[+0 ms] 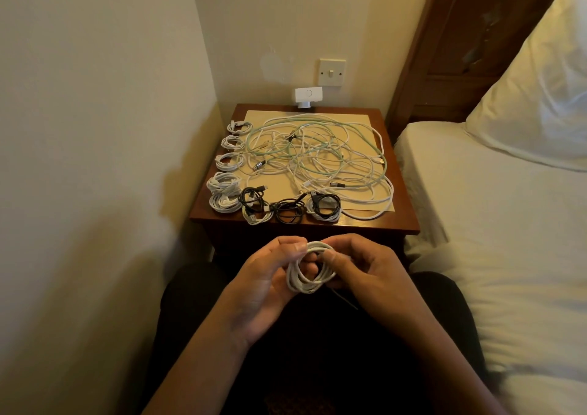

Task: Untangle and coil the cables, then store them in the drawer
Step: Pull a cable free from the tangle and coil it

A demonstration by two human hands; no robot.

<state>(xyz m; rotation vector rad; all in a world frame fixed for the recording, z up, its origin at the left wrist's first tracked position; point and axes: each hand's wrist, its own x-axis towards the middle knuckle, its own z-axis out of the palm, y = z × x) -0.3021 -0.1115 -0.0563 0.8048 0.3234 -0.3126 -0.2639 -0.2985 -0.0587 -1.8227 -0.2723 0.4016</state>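
Both hands hold a coiled white cable (313,279) over my lap, in front of the nightstand. My left hand (270,274) grips the coil's left side, thumb on top. My right hand (359,268) pinches its right side with thumb and fingers. On the wooden nightstand (403,220) lies a loose tangle of white and pale green cables (317,157). Several coiled white cables (224,179) line its left edge. Black coiled cables (287,208) and more white ones sit along the front edge. The drawer is hidden behind my hands.
A beige mat (365,119) lies under the tangle. A small white device (308,97) stands at the back of the nightstand below a wall switch (332,73). A bed with white sheet (492,224) and pillow (540,97) is close on the right, a wall on the left.
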